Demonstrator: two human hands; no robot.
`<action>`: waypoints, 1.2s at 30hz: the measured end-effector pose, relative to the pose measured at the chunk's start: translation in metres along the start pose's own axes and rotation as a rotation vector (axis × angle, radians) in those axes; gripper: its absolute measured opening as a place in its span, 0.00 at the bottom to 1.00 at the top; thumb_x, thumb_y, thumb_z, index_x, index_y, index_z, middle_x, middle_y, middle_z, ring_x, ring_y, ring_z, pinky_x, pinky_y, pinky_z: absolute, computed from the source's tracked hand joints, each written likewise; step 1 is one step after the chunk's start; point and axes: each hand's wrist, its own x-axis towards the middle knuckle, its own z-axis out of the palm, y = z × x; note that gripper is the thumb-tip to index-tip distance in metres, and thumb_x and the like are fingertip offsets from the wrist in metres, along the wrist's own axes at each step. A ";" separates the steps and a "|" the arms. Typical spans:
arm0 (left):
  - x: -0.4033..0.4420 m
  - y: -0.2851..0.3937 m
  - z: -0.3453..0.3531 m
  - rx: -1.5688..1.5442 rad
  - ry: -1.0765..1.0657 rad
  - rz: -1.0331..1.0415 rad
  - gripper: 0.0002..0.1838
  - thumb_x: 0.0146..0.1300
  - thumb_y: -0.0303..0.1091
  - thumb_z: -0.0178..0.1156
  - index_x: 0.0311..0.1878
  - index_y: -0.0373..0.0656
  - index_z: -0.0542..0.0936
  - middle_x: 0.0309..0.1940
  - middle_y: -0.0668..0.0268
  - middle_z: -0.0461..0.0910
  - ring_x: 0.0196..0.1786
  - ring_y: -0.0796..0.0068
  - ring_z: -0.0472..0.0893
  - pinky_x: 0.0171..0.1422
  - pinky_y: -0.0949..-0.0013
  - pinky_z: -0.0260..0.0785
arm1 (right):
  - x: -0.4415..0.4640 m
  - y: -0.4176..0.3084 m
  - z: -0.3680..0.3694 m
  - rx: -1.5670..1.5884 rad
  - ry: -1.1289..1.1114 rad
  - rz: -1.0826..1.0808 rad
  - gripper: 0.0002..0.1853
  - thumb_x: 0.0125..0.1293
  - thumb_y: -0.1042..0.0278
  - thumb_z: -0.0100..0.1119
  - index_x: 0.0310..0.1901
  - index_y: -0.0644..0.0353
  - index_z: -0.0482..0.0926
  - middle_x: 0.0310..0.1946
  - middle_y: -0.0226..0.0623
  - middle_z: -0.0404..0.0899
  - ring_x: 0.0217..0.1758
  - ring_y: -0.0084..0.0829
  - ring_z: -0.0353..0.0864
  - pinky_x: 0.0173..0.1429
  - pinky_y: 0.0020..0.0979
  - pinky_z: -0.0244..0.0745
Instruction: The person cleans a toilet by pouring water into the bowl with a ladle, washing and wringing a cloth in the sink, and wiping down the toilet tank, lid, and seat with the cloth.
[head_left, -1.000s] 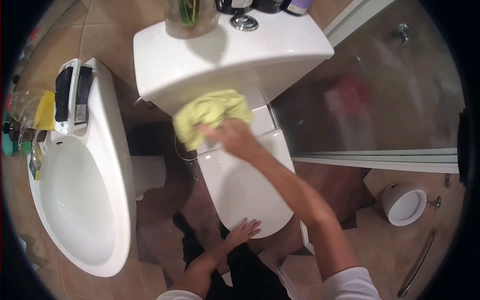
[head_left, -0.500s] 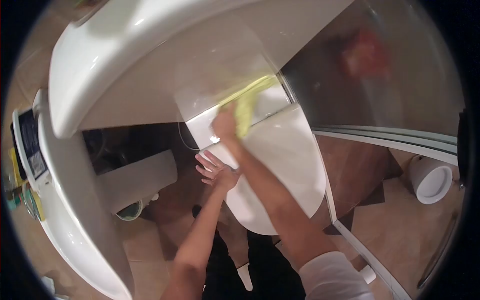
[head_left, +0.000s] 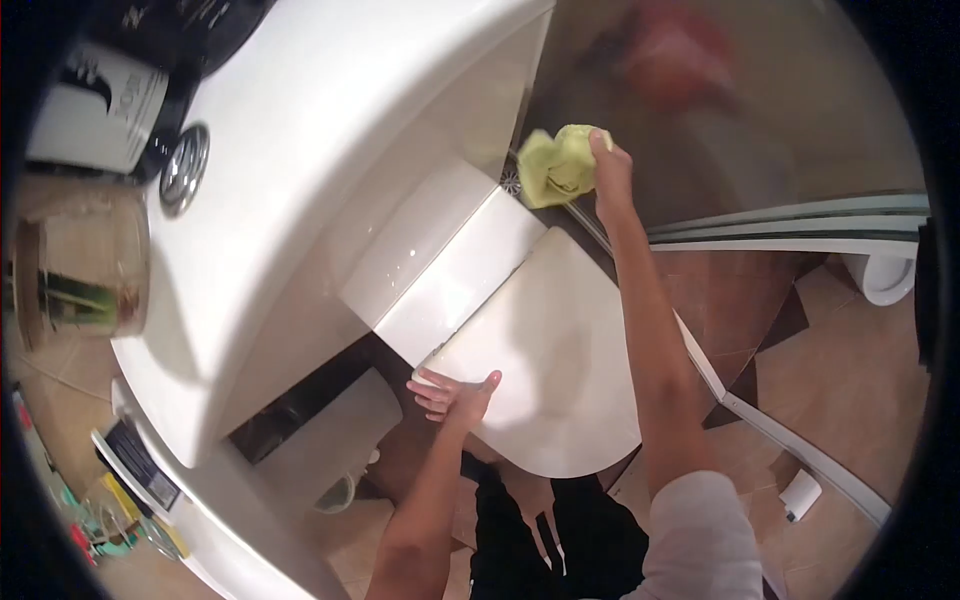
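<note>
A yellow-green cloth [head_left: 556, 168] hangs bunched from my right hand [head_left: 611, 170], which is closed on its edge. It is raised above the far right corner of the closed white toilet lid [head_left: 560, 370], beside the glass panel. My left hand [head_left: 455, 398] has its fingers stretched and thumb apart, holding nothing. It lies at the lid's left edge; whether it presses on the lid I cannot tell. Behind the lid runs a shiny white ledge [head_left: 470, 275].
A large white curved rim [head_left: 270, 150] fills the upper left, with a clear glass jar [head_left: 85, 265] and a labelled dark container [head_left: 95, 110] near it. A glass panel [head_left: 780, 140] rises at right above a metal floor track [head_left: 800, 450]. A white basin edge [head_left: 230, 540] lies lower left.
My right hand has lifted the cloth off the white ledge and carried it right, towards the glass. My left hand stays by the lid's edge. The view has shifted.
</note>
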 end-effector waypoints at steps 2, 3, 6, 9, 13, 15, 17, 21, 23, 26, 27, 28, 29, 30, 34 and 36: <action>0.002 -0.003 0.002 0.002 0.015 0.019 0.79 0.34 0.72 0.68 0.66 0.45 0.14 0.65 0.46 0.05 0.71 0.40 0.17 0.72 0.39 0.24 | -0.051 -0.043 -0.009 0.466 -0.058 -0.095 0.24 0.69 0.52 0.50 0.49 0.71 0.74 0.43 0.42 0.78 0.46 0.29 0.79 0.46 0.31 0.75; 0.006 -0.003 0.005 0.027 0.019 -0.003 0.80 0.34 0.71 0.69 0.63 0.46 0.11 0.64 0.47 0.03 0.71 0.42 0.17 0.72 0.39 0.25 | -0.076 -0.059 -0.005 0.642 -0.075 -0.139 0.25 0.70 0.52 0.49 0.50 0.72 0.72 0.46 0.42 0.77 0.46 0.30 0.79 0.48 0.30 0.76; 0.008 -0.002 0.022 0.149 0.129 -0.026 0.68 0.48 0.67 0.62 0.68 0.49 0.18 0.70 0.50 0.13 0.74 0.45 0.34 0.71 0.40 0.39 | -0.113 -0.054 0.046 0.847 -0.126 -0.366 0.24 0.70 0.53 0.47 0.52 0.71 0.71 0.50 0.46 0.74 0.52 0.33 0.76 0.53 0.34 0.74; 0.063 -0.023 0.067 0.384 0.815 -0.115 0.54 0.55 0.64 0.53 0.72 0.54 0.31 0.74 0.59 0.27 0.74 0.53 0.46 0.71 0.45 0.46 | -0.113 -0.025 0.121 0.604 0.066 -0.455 0.25 0.70 0.53 0.45 0.57 0.69 0.66 0.61 0.52 0.59 0.65 0.40 0.58 0.65 0.38 0.56; 0.063 -0.032 0.058 0.439 0.710 -0.140 0.61 0.49 0.67 0.57 0.71 0.51 0.27 0.72 0.54 0.23 0.74 0.50 0.42 0.72 0.43 0.43 | -0.092 0.045 0.185 0.373 0.311 -0.280 0.27 0.72 0.55 0.39 0.65 0.66 0.60 0.70 0.54 0.45 0.75 0.47 0.40 0.74 0.42 0.34; 0.058 -0.030 0.050 0.460 0.664 -0.143 0.65 0.46 0.69 0.60 0.71 0.49 0.25 0.72 0.52 0.20 0.74 0.48 0.39 0.72 0.43 0.42 | -0.054 0.084 0.194 0.519 0.368 -0.053 0.26 0.72 0.55 0.38 0.65 0.64 0.62 0.69 0.54 0.50 0.74 0.47 0.44 0.74 0.44 0.34; 0.010 -0.008 0.006 0.129 0.040 -0.001 0.81 0.31 0.75 0.66 0.65 0.41 0.14 0.66 0.42 0.09 0.72 0.38 0.26 0.72 0.39 0.32 | -0.032 0.098 0.159 0.301 0.265 -0.055 0.19 0.70 0.59 0.42 0.52 0.66 0.71 0.55 0.46 0.66 0.62 0.44 0.60 0.67 0.40 0.48; 0.019 -0.013 0.014 0.180 0.061 -0.005 0.80 0.33 0.74 0.66 0.65 0.40 0.15 0.67 0.42 0.11 0.72 0.37 0.27 0.72 0.39 0.33 | -0.039 -0.012 0.105 0.371 0.088 -0.480 0.13 0.68 0.64 0.46 0.34 0.66 0.74 0.35 0.37 0.70 0.42 0.35 0.66 0.52 0.34 0.60; 0.031 -0.025 0.023 0.247 0.110 0.033 0.79 0.34 0.77 0.62 0.66 0.38 0.16 0.67 0.40 0.13 0.72 0.35 0.31 0.71 0.38 0.37 | -0.064 -0.094 0.079 0.610 -0.010 -0.587 0.13 0.69 0.65 0.45 0.35 0.66 0.74 0.33 0.37 0.69 0.40 0.33 0.66 0.49 0.32 0.61; 0.067 -0.054 0.038 0.356 0.097 0.099 0.78 0.33 0.80 0.59 0.68 0.37 0.20 0.68 0.38 0.18 0.71 0.34 0.37 0.69 0.36 0.41 | -0.052 -0.133 0.057 0.576 -0.273 -0.593 0.15 0.70 0.65 0.43 0.40 0.71 0.73 0.37 0.36 0.74 0.42 0.27 0.70 0.53 0.27 0.63; 0.078 -0.064 0.044 0.392 0.092 0.119 0.78 0.33 0.81 0.58 0.68 0.37 0.21 0.68 0.37 0.19 0.71 0.33 0.39 0.68 0.36 0.43 | -0.044 -0.127 0.061 0.576 -0.266 -0.589 0.15 0.70 0.65 0.43 0.40 0.71 0.73 0.37 0.36 0.74 0.42 0.27 0.70 0.53 0.27 0.63; 0.088 -0.068 0.052 0.413 0.182 0.087 0.78 0.31 0.83 0.55 0.69 0.36 0.26 0.69 0.35 0.25 0.69 0.32 0.44 0.66 0.34 0.47 | -0.032 -0.112 0.070 0.557 -0.327 -0.415 0.16 0.69 0.64 0.43 0.43 0.70 0.74 0.41 0.39 0.76 0.47 0.29 0.71 0.56 0.28 0.62; 0.090 -0.070 0.054 0.424 0.229 0.077 0.78 0.30 0.84 0.54 0.70 0.35 0.28 0.69 0.34 0.27 0.68 0.31 0.47 0.65 0.34 0.48 | -0.023 -0.093 0.076 0.537 -0.385 -0.242 0.18 0.68 0.64 0.43 0.47 0.70 0.76 0.46 0.41 0.78 0.51 0.31 0.73 0.59 0.29 0.62; 0.091 -0.072 0.056 0.435 0.275 0.066 0.78 0.30 0.85 0.53 0.70 0.34 0.30 0.69 0.33 0.30 0.67 0.30 0.50 0.63 0.33 0.50 | -0.016 -0.071 0.078 0.476 -0.430 -0.142 0.19 0.66 0.63 0.43 0.50 0.67 0.76 0.50 0.44 0.77 0.56 0.34 0.72 0.61 0.30 0.61; 0.077 -0.058 0.042 0.457 0.134 0.059 0.62 0.52 0.79 0.38 0.70 0.27 0.43 0.67 0.28 0.29 0.66 0.21 0.27 0.72 0.41 0.29 | 0.007 0.107 0.111 -0.217 -0.223 -0.158 0.14 0.61 0.68 0.47 0.41 0.65 0.79 0.44 0.44 0.79 0.51 0.36 0.75 0.54 0.34 0.67; 0.064 -0.050 0.035 0.457 0.185 0.070 0.64 0.50 0.80 0.40 0.70 0.30 0.35 0.67 0.29 0.25 0.67 0.25 0.26 0.73 0.44 0.28 | 0.021 0.139 0.106 -0.376 -0.133 -0.180 0.11 0.60 0.71 0.48 0.36 0.66 0.79 0.40 0.41 0.80 0.46 0.33 0.76 0.50 0.34 0.68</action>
